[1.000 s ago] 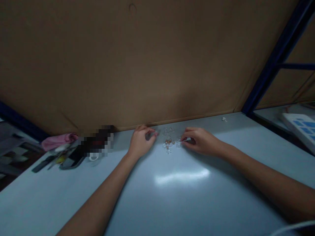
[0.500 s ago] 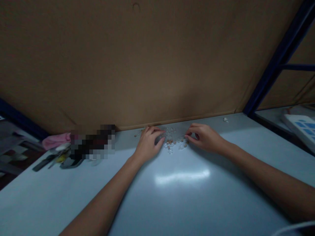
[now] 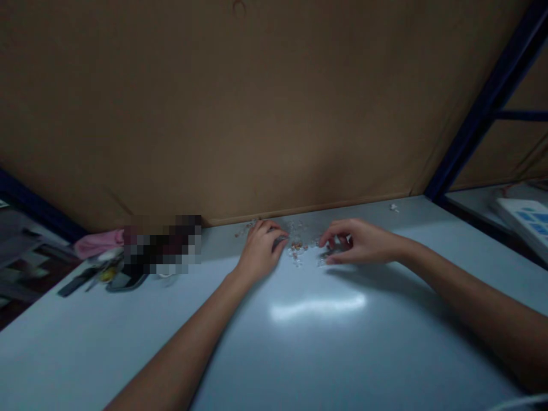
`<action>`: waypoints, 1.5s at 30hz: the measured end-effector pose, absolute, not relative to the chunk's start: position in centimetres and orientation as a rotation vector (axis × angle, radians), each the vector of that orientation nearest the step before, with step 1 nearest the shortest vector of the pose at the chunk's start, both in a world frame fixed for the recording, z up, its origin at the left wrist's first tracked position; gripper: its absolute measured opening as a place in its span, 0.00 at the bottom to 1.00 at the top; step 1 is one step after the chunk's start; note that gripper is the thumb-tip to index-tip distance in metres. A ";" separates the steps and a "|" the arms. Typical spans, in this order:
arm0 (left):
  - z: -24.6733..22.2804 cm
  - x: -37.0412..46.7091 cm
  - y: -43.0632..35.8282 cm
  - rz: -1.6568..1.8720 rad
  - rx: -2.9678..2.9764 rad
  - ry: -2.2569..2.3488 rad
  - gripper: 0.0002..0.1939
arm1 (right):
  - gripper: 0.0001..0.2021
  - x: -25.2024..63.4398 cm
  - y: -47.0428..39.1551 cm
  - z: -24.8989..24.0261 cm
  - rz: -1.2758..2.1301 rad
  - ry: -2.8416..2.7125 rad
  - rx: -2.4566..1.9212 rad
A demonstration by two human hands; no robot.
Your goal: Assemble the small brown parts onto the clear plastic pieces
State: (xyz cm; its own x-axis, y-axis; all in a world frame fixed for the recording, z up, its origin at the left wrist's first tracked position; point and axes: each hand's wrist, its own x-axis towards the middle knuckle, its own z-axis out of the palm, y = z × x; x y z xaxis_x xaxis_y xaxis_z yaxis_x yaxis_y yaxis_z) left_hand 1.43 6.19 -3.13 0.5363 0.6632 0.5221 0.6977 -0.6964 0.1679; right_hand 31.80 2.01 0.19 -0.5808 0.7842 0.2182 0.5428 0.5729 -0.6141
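A small pile of clear, bead-like pieces (image 3: 294,227) lies on the table close to the brown panel, with some orange-brown bits (image 3: 296,245) among them. At the pile's left side, my left hand (image 3: 262,248) rests on the tabletop. Its fingers curve loosely, and a small gap shows between thumb and forefinger. More tiny pieces (image 3: 240,229) lie beyond its knuckles. On the other side, my right hand (image 3: 357,241) hovers low with thumb and fingers spread apart, over a few clear pieces (image 3: 321,261). No piece is visible between its fingertips.
A brown panel (image 3: 274,114) rises along the grey table's (image 3: 274,354) back edge, between blue frame posts (image 3: 466,131). At left lie a pink cloth (image 3: 99,242), a dark flat object (image 3: 128,279) and keys. A small white piece (image 3: 394,208) sits at back right.
My right hand's thumb and fingers have parted from a near pinch, the thumb shifting down toward the table. My left hand stays put, with thumb and forefinger slightly closer together.
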 end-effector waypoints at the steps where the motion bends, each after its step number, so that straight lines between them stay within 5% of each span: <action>1: -3.2 1.4 6.2 -0.875 -2.698 -1.201 0.07 | 0.17 31.6 1.8 0.2 0.757 -2.353 -1.037; 6: -3.3 1.5 6.2 -0.878 -2.691 -1.210 0.06 | 0.11 31.1 1.7 -0.3 0.815 -2.401 -1.009; 21: -1.9 2.4 5.4 -1.120 -2.665 -1.121 0.09 | 0.08 31.8 3.7 -2.4 0.191 -2.128 -1.170; 45: -2.1 3.9 4.4 -1.230 -2.706 -0.920 0.09 | 0.09 31.6 2.7 -1.7 0.234 -2.337 -1.062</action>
State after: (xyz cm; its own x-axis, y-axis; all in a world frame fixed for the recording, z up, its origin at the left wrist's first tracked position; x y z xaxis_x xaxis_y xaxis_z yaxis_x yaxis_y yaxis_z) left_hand 3.92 4.37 -2.09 0.5127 0.5022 0.6964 0.5260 -0.8248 0.2076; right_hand 31.61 2.70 -1.68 -0.5318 0.7378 0.4158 0.6407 0.6716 -0.3722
